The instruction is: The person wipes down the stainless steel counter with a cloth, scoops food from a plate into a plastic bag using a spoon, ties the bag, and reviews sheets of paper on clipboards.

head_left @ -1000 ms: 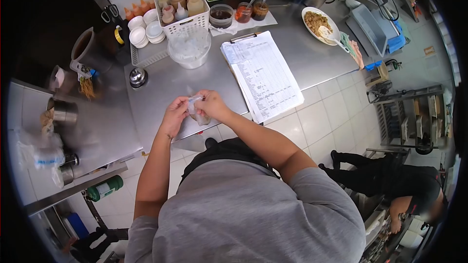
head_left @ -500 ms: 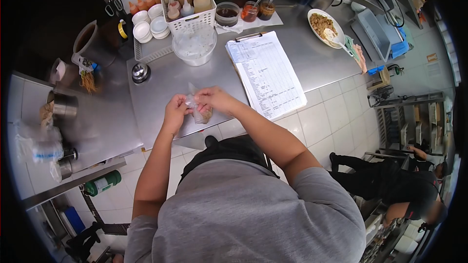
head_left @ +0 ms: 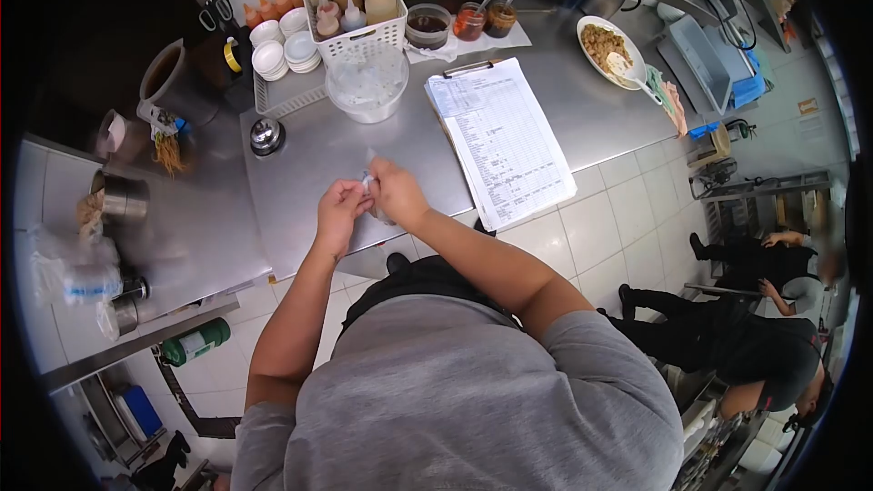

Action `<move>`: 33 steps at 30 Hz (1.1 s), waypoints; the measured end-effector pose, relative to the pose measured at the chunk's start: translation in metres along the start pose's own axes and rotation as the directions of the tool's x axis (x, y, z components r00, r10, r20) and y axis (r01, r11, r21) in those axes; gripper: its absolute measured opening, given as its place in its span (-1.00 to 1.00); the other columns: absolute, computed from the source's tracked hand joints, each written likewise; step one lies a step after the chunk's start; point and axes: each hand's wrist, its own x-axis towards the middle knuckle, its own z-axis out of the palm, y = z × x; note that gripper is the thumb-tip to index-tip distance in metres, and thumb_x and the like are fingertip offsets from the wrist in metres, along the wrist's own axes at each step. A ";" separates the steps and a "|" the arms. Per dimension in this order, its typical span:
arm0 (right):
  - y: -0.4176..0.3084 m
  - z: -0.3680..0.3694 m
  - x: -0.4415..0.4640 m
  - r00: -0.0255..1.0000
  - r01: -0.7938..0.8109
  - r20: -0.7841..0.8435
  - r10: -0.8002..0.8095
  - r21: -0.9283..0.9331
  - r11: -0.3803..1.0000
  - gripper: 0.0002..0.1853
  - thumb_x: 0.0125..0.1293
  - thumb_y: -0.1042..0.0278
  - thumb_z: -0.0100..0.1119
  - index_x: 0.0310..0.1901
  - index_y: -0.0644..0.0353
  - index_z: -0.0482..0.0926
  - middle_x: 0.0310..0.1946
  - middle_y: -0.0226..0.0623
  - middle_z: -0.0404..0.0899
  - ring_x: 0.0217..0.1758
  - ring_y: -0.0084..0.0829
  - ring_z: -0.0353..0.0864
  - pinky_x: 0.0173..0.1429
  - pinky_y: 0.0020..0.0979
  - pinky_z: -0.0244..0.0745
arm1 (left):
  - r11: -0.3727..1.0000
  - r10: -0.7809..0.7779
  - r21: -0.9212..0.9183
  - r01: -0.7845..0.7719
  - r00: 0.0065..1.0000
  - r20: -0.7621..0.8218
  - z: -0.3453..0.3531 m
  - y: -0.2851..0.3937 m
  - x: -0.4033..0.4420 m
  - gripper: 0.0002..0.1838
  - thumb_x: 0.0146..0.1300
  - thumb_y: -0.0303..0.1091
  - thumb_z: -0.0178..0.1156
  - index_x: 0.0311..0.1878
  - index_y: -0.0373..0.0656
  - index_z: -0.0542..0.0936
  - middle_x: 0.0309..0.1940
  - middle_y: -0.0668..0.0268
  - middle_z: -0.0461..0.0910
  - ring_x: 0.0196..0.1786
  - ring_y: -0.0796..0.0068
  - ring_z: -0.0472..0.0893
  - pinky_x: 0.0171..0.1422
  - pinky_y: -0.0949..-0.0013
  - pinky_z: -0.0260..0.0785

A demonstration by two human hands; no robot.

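Note:
Over the front edge of the steel counter, a small clear plastic bag is held between my two hands. My right hand is closed round the upper part of the bag and hides most of it. With thumb and fingers pinched together, my left hand grips the bag from the other side. The bag's lower part and its contents are mostly hidden behind my right hand. A clipboard with printed sheets lies to the right of my hands. Beyond them stands a translucent plastic tub.
A call bell sits on the counter at left. Behind are small white bowls, a white basket of squeeze bottles and sauce jars. A plate of food stands at right. Two people work at lower right.
My right hand has turned and closed over the bag, which showed more between my hands before. At the right, a second person has come further into view.

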 end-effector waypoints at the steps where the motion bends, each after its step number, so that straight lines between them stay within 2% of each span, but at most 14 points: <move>1: 0.002 0.002 0.002 0.999 -0.036 -0.017 0.036 0.027 0.999 -0.85 0.10 0.49 0.09 -0.26 0.24 0.39 -0.36 0.07 0.51 -0.32 0.11 0.51 -0.25 -0.07 0.42 | 1.000 0.001 -0.001 -0.001 1.000 0.000 0.000 -0.001 0.000 -0.87 0.35 -0.43 0.05 -0.11 -0.25 0.44 -0.25 0.24 0.52 -0.17 0.46 0.58 0.02 0.40 0.49; 6: -0.005 -0.011 0.009 0.997 -0.029 0.082 0.015 0.178 0.984 -0.81 0.13 0.47 0.10 -0.21 0.27 0.43 -0.28 0.05 0.53 -0.27 0.06 0.54 -0.22 -0.13 0.45 | 0.999 -0.026 -0.033 0.024 0.997 -0.075 0.009 0.023 -0.003 -0.81 0.30 -0.38 0.14 -0.11 -0.28 0.48 -0.29 0.26 0.53 -0.20 0.47 0.58 -0.05 0.41 0.51; 9: -0.018 -0.022 0.001 0.989 0.132 0.048 -0.141 0.149 0.980 -0.75 0.09 0.42 0.16 -0.18 0.25 0.47 -0.28 0.01 0.53 -0.25 0.02 0.56 -0.21 -0.11 0.46 | 0.972 -0.070 0.225 0.069 0.998 -0.003 -0.004 0.023 0.006 -0.84 0.25 -0.39 0.19 -0.21 -0.29 0.54 -0.38 0.32 0.54 -0.26 0.53 0.57 -0.18 0.46 0.47; 10: -0.021 -0.024 -0.004 0.976 0.212 0.020 -0.215 0.094 0.973 -0.73 0.06 0.41 0.19 -0.17 0.24 0.48 -0.28 0.00 0.53 -0.25 0.00 0.56 -0.21 -0.10 0.46 | 0.941 -0.008 0.338 0.013 1.000 -0.015 -0.002 0.023 0.007 -0.86 0.23 -0.40 0.20 -0.24 -0.29 0.55 -0.41 0.32 0.54 -0.30 0.54 0.56 -0.21 0.46 0.45; 12: -0.023 -0.023 -0.009 0.987 0.154 0.046 -0.155 0.010 0.988 -0.76 0.09 0.43 0.17 -0.16 0.25 0.51 -0.27 0.00 0.54 -0.24 0.01 0.55 -0.18 -0.13 0.47 | 0.828 0.121 0.554 -0.090 0.992 -0.020 0.001 0.029 0.006 -0.88 0.21 -0.42 0.21 -0.32 -0.29 0.57 -0.48 0.33 0.53 -0.37 0.55 0.55 -0.28 0.46 0.40; 15: -0.021 -0.018 -0.006 0.988 0.150 0.035 -0.150 0.007 0.989 -0.75 0.07 0.42 0.19 -0.17 0.23 0.54 -0.29 0.00 0.54 -0.24 0.03 0.55 -0.20 -0.12 0.47 | 0.486 0.471 0.787 -0.380 0.872 0.130 0.014 0.046 -0.010 -0.88 0.18 -0.41 0.22 -0.37 -0.26 0.59 -0.49 0.27 0.55 -0.43 0.51 0.53 -0.31 0.43 0.36; 18: 0.001 -0.006 -0.002 0.988 0.152 0.036 -0.152 -0.001 0.988 -0.74 0.05 0.40 0.21 -0.18 0.21 0.54 -0.32 -0.02 0.53 -0.26 0.04 0.54 -0.21 -0.10 0.46 | 0.491 0.510 0.747 -0.448 0.843 0.170 0.030 0.064 -0.026 -0.86 0.20 -0.35 0.21 -0.32 -0.24 0.60 -0.46 0.24 0.57 -0.45 0.46 0.52 -0.30 0.40 0.37; 22: 0.001 -0.025 0.008 0.977 0.087 0.190 -0.092 0.039 0.995 -0.64 0.05 0.36 0.25 -0.06 0.17 0.53 -0.20 -0.01 0.55 -0.16 0.06 0.54 -0.08 -0.10 0.46 | 0.642 0.563 0.640 -0.421 0.826 -0.021 0.032 0.066 -0.019 -0.86 0.21 -0.34 0.21 -0.28 -0.22 0.61 -0.45 0.25 0.58 -0.43 0.49 0.52 -0.29 0.41 0.38; 25: 0.004 -0.075 -0.028 0.996 0.069 -0.056 -0.065 0.084 0.994 -0.52 0.06 0.36 0.27 0.08 0.14 0.49 -0.01 -0.02 0.51 0.07 0.05 0.47 0.16 -0.13 0.37 | 0.733 0.512 0.600 -0.320 0.841 -0.177 0.007 0.077 -0.011 -0.87 0.21 -0.37 0.22 -0.23 -0.21 0.61 -0.41 0.29 0.58 -0.41 0.52 0.53 -0.27 0.44 0.40; 26: -0.001 -0.115 -0.038 1.000 0.000 -0.012 0.001 0.026 1.000 -0.40 0.08 0.35 0.30 0.21 0.16 0.38 0.15 -0.03 0.41 0.25 -0.02 0.33 0.34 -0.16 0.21 | 0.781 0.501 0.526 -0.338 0.841 -0.204 -0.003 0.077 -0.008 -0.87 0.21 -0.38 0.23 -0.21 -0.20 0.60 -0.37 0.32 0.58 -0.37 0.55 0.53 -0.28 0.49 0.39; 27: 0.029 -0.132 -0.055 0.968 -0.164 -0.202 0.151 -0.052 0.985 -0.40 0.09 0.39 0.30 0.21 0.20 0.36 0.16 -0.06 0.39 0.26 -0.08 0.31 0.35 -0.20 0.18 | 0.822 0.486 0.449 -0.352 0.844 -0.228 -0.006 0.075 -0.006 -0.87 0.21 -0.40 0.24 -0.20 -0.20 0.60 -0.32 0.34 0.59 -0.34 0.59 0.54 -0.28 0.53 0.39; 29: 0.076 -0.184 -0.084 0.843 -0.323 -0.515 0.156 -0.253 0.912 -0.41 0.03 0.46 0.32 0.15 0.30 0.38 0.10 -0.02 0.40 0.19 -0.07 0.35 0.29 -0.21 0.25 | 0.684 0.644 0.588 -0.432 0.736 -0.208 0.002 0.079 -0.011 -0.81 0.19 -0.41 0.24 -0.12 -0.18 0.57 -0.13 0.28 0.53 -0.14 0.53 0.53 -0.16 0.48 0.40; 31: 0.134 -0.224 -0.121 0.680 -0.586 -0.651 0.337 -0.206 0.784 -0.32 0.02 0.37 0.37 0.18 0.36 0.33 0.08 0.07 0.39 0.15 -0.05 0.39 0.24 -0.23 0.29 | 0.562 0.734 0.688 -0.458 0.660 -0.160 0.019 0.084 -0.014 -0.74 0.17 -0.41 0.23 -0.06 -0.17 0.55 0.05 0.22 0.44 0.05 0.42 0.47 0.00 0.38 0.37; 33: 0.156 -0.245 -0.138 0.491 -0.749 -0.557 0.670 0.121 0.651 -0.30 0.02 0.26 0.41 0.18 0.35 0.35 0.03 0.04 0.42 0.02 -0.11 0.46 0.09 -0.27 0.40 | 0.477 0.772 0.755 -0.449 0.625 -0.115 0.044 0.085 -0.013 -0.68 0.14 -0.42 0.22 0.00 -0.16 0.53 0.21 0.15 0.30 0.24 0.24 0.36 0.18 0.23 0.32</move>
